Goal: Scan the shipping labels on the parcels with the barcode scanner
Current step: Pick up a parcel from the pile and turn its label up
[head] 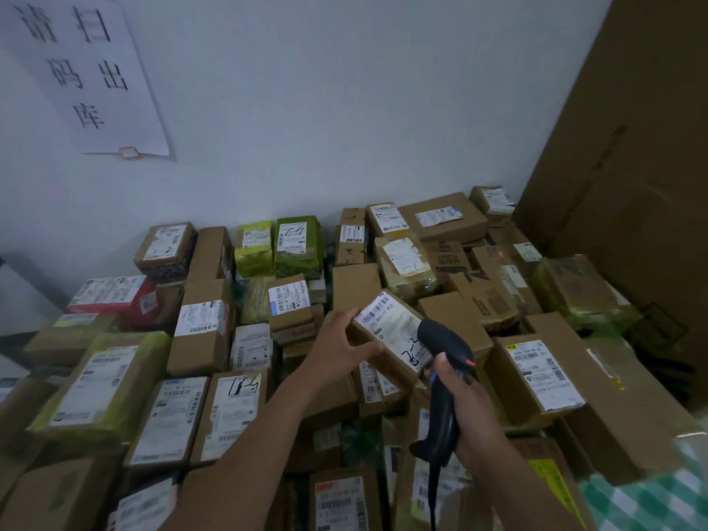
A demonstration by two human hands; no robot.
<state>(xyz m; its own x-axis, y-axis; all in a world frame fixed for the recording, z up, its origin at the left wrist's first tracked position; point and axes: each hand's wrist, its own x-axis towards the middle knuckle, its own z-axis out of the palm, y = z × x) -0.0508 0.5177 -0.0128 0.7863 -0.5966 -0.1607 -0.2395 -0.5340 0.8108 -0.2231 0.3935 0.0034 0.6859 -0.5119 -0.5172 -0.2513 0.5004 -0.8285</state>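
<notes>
The fingers point(346, 315) of the left hand point(341, 350) are curling round a small brown parcel point(396, 371), holding it tilted above the pile of parcels point(199, 331), its white label point(394, 331) facing up. The right hand point(465, 404) is wrapping tight round the black barcode scanner point(440, 412), whose head is sitting just beside the label.

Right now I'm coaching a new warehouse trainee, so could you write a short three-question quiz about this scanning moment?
1. Which hand grips the barcode scanner?
2. The left hand holds a parcel; its label faces: A) up toward the camera, B) the wall, C) down.
3. True or false: that label bears no handwriting.
Key: 1 right hand; 2 A; 3 false, a black handwritten mark shows on it.
</notes>
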